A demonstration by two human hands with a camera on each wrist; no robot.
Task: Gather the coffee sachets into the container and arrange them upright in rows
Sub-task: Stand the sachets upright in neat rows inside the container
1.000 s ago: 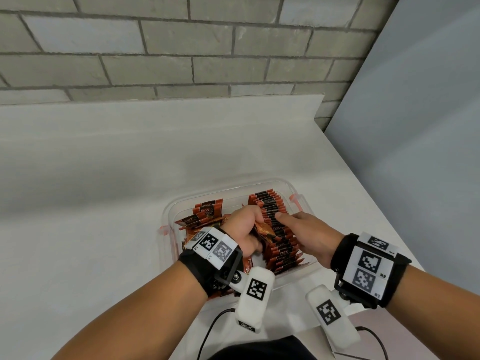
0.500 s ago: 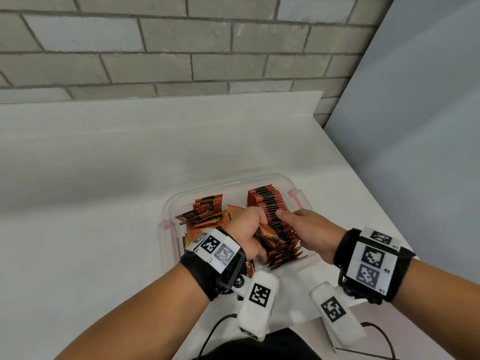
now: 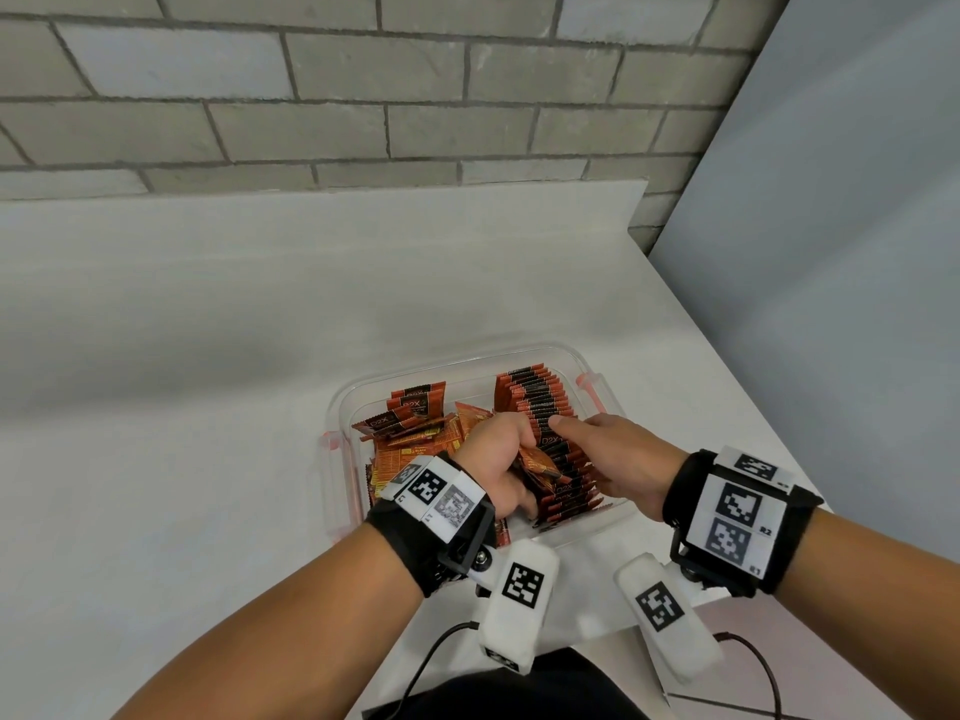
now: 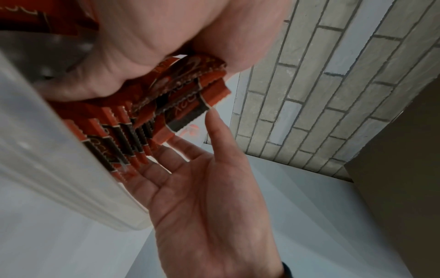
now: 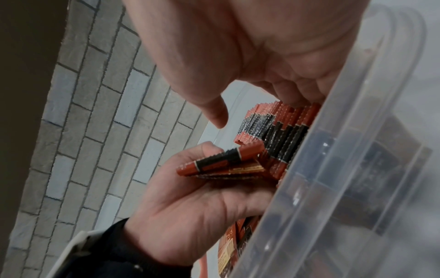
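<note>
A clear plastic container [image 3: 467, 358] stands on the white table. In its right half is a row of upright orange-and-black coffee sachets [image 3: 535, 394]; loose sachets [image 3: 410, 433] are piled in its left half. My left hand [image 3: 498, 449] is in the middle of the container and grips a small bundle of sachets [image 3: 537, 462] beside the row. In the left wrist view the bundle [image 4: 190, 90] touches the row [image 4: 123, 139]. My right hand [image 3: 618, 454] rests its straight fingers against the row's right side, with the thumb stretched over the sachet tops. The right wrist view shows the same bundle [image 5: 221, 161].
The container has pink clips [image 3: 592, 392] on both short sides. The table's right edge [image 3: 753, 407] runs close past it, with a grey panel [image 3: 831, 252] beyond and a brick wall [image 3: 363, 96] behind. A black cable [image 3: 431, 662] hangs near my body.
</note>
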